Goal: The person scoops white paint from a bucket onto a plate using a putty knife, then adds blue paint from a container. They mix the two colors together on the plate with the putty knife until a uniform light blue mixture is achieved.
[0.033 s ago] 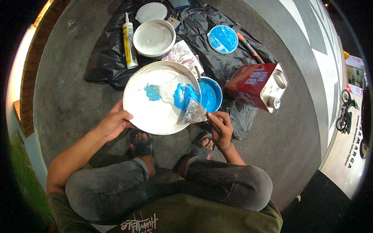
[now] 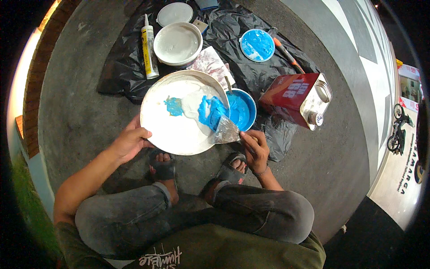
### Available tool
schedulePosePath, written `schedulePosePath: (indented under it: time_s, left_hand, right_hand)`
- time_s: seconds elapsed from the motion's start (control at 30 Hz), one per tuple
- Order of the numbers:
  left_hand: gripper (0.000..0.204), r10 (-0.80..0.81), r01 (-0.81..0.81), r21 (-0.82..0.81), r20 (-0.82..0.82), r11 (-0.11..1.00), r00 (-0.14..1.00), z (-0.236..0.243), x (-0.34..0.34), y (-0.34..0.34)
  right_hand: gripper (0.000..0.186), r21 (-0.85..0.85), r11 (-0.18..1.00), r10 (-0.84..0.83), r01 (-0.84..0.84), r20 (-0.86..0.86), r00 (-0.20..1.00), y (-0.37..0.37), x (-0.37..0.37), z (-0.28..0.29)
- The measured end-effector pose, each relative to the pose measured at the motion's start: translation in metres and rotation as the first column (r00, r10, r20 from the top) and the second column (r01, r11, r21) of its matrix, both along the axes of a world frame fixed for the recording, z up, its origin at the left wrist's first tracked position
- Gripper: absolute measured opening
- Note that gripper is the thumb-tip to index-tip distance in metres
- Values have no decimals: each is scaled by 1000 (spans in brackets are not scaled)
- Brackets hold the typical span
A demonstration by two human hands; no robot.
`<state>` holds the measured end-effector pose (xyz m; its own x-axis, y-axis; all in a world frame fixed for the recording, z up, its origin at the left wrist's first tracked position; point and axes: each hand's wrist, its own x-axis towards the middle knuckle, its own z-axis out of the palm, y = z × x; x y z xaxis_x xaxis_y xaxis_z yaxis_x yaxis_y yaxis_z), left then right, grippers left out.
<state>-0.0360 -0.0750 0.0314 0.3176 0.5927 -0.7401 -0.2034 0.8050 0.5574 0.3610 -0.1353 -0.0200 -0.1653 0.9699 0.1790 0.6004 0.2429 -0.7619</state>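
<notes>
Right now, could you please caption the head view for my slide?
Left hand holds a white dish, right hand a scraper at the blue paste.

The floor [image 2: 85, 103] is dark grey, its left edge lined with brown slats [image 2: 38, 85] beside a glaring white light [image 2: 20, 85]; grass [image 2: 29, 206] lies past the lower left corner. White and grey bands [image 2: 378, 89] skirt the right edge, with a motorbike [image 2: 397, 128] beyond, near a pale lettered surface [image 2: 396, 188]

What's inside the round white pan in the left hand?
The pan holds a grey-white smear, thick blue paste to its right and a flat blue patch to its left. Whatever lies under the scraper blade cannot be seen.
</notes>
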Motion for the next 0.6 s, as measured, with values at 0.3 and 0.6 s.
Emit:
schedulePosePath:
  time_s: [0.3, 0.6]
  left_hand:
    - [79, 79, -77, -70, 13, 995, 997, -7, -8, -10]
    - [78, 45, -45, -15, -4, 999, 999, -6, -10, -7]
  right_hand:
    - [49, -11, 988, -155, 155, -88, 984, 11, -5, 23]
    - [53, -36, 998, -44, 46, 43, 998, 0, 4, 0]
